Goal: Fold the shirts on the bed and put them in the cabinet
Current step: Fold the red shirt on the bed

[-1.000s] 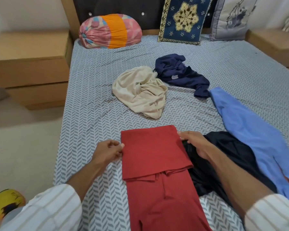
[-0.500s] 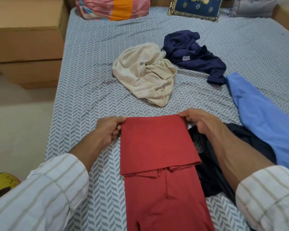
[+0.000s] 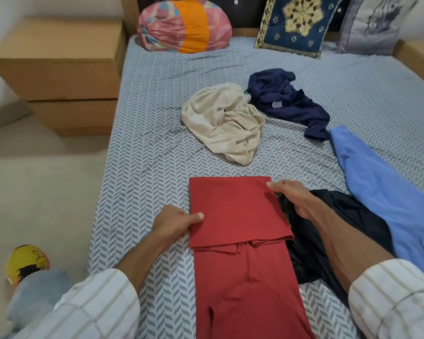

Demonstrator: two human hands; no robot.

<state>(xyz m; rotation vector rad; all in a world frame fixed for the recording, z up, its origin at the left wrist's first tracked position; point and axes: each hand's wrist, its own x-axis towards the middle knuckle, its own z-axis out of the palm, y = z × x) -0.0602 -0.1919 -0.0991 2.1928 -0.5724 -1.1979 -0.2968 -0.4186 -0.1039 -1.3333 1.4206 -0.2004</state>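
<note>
A red shirt (image 3: 238, 216) lies flat on the bed (image 3: 145, 143) in front of me, its upper part folded down over the rest. My left hand (image 3: 175, 222) pinches the folded part's left edge, thumb on top. My right hand (image 3: 291, 196) rests at the fold's right top corner, fingers on the cloth; whether it grips is unclear. A black shirt (image 3: 333, 231) lies crumpled under my right forearm. A light blue shirt (image 3: 382, 192) stretches along the right. A cream shirt (image 3: 225, 123) and a navy shirt (image 3: 287, 101) lie bunched further up the bed.
Wooden drawer units stand at the bed's left (image 3: 59, 77) and far right (image 3: 419, 57). An orange-and-pink bolster (image 3: 184, 26) and two cushions (image 3: 296, 23) lean on the headboard. A yellow object (image 3: 26, 263) sits on the floor at the lower left.
My left hand has slid down the red shirt's left edge toward me. My right hand stays near the top right corner. The view has tilted back up toward the headboard.
</note>
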